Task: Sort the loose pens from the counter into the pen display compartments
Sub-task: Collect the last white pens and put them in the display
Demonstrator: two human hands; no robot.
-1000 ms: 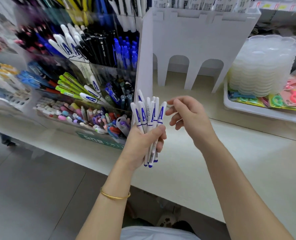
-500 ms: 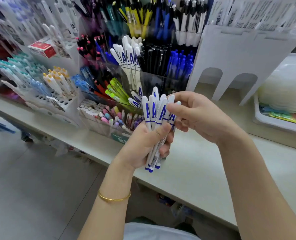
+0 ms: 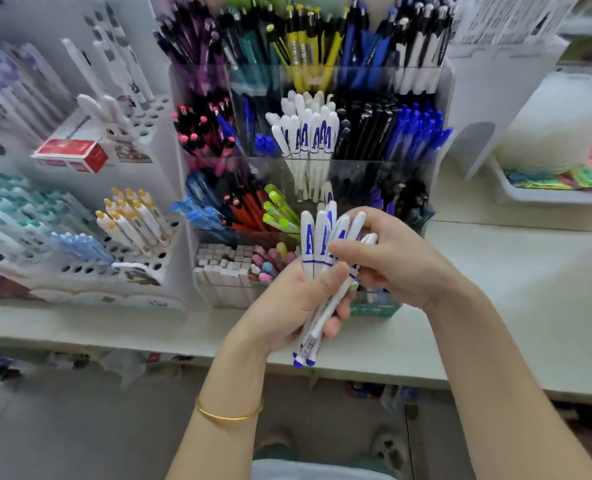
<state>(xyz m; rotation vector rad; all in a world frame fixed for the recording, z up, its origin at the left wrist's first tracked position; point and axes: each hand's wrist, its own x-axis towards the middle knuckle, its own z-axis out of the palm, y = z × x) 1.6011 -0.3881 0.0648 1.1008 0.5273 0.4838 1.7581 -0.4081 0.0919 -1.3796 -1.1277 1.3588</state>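
While the left hand is wrapped round a bundle of white pens, thumb pressed across the barrels and blue tips poking out below its little finger, the right hand curls over the cap ends, thumb in front and fingers behind, pinching pens at the bundle's right side. The bundle stands nearly upright between both sets of fingers, above the counter edge. The step looks like drawing pens out of the bundle. To do it well, the left thumb should ease only slightly, so the right fingers can lift pens free without the rest fanning or slipping. Matching pens fill the middle compartment of the pen display, straight beyond the fingertips. New ones should go in caps up, like those.
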